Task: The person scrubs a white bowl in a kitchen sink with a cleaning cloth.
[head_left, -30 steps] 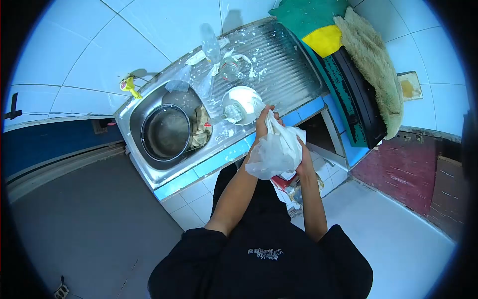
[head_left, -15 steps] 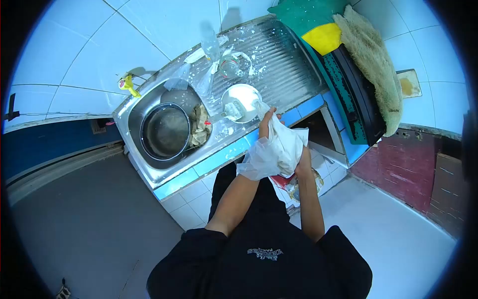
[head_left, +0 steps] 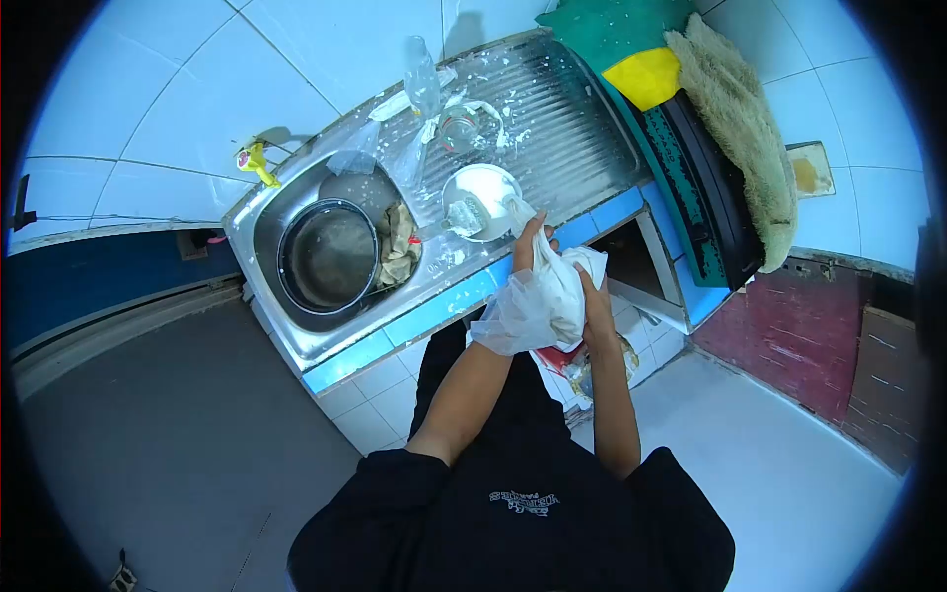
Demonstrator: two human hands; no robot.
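A clear plastic bag [head_left: 564, 301] full of something white is held in front of my body, its narrow end pointing at a white bowl [head_left: 505, 184]. My left hand [head_left: 528, 245] is wrapped around the bag close to that narrow end, and loose clear plastic drapes over the wrist. On the bag's right side, my right hand [head_left: 598, 314] grips it with the fingers partly hidden. White matter lies in the bowl. A flat, white-smeared tool [head_left: 466, 215] with a red-tipped handle rests across the bowl's left rim.
A dark round pot [head_left: 328, 259] of cloudy liquid sits in the steel sink [head_left: 266, 222], beside a crumpled brown cloth [head_left: 399, 247]. A clear bottle [head_left: 422, 79] and a glass jar [head_left: 459, 128] stand on the white-spattered drainboard [head_left: 562, 118]. A black-and-green case [head_left: 695, 197] leans at right.
My right hand has moved slightly up along the bag, and the folded plastic beside it has shifted. My left hand keeps its hold near the narrow end.
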